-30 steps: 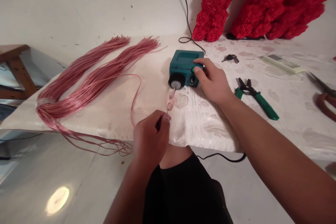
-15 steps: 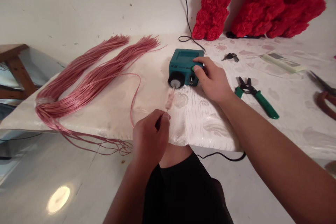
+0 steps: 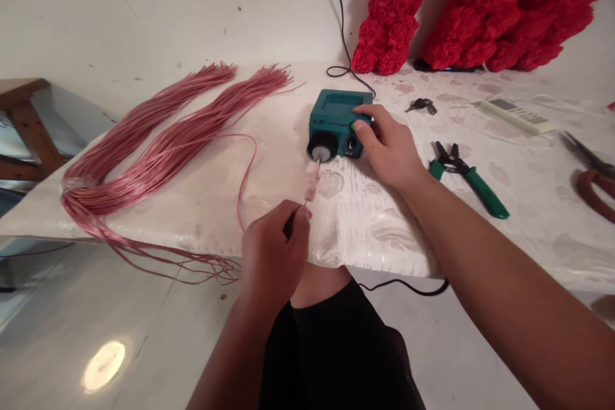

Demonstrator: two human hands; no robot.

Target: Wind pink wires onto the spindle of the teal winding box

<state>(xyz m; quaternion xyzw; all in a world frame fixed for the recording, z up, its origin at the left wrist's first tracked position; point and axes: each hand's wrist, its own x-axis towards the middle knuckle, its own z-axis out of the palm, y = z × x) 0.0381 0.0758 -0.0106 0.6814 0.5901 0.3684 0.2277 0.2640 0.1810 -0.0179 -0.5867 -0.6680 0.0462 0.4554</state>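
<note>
Head view. My left hand (image 3: 275, 243) is low, just in front of the table edge, thumb and forefinger pinched together with no gap, gripping a thin strand (image 3: 305, 204); remaining fingers curled in. Strand runs up to a pale pink piece (image 3: 312, 182), blurred, sitting between my fingertips and the spindle (image 3: 321, 154) of the teal motor box (image 3: 339, 109). Box on the table (image 3: 283, 173), spindle facing me.

My right hand (image 3: 391, 150) rests on the box's right side: forefinger on top, thumb at the green button (image 3: 353, 125) on the front. Those two are spread apart, not wrapped round anything; other fingers mostly hidden, can't tell how curled.

Left of the box: pink cord bundle (image 3: 177, 160), folded and tied at the near left bend, tails hanging over the edge. One loose cord (image 3: 247, 173) loops over to behind my left hand; can't tell whether it's the strand I'm pinching.

Right side: wire strippers (image 3: 461, 170), green handles, jaws apart; keys (image 3: 423, 105) behind; pale keypad device (image 3: 517, 115); scissors (image 3: 593, 170) far right. Red artificial flowers (image 3: 504, 19) at the back. Black cable (image 3: 342, 19) runs down to the box.
</note>
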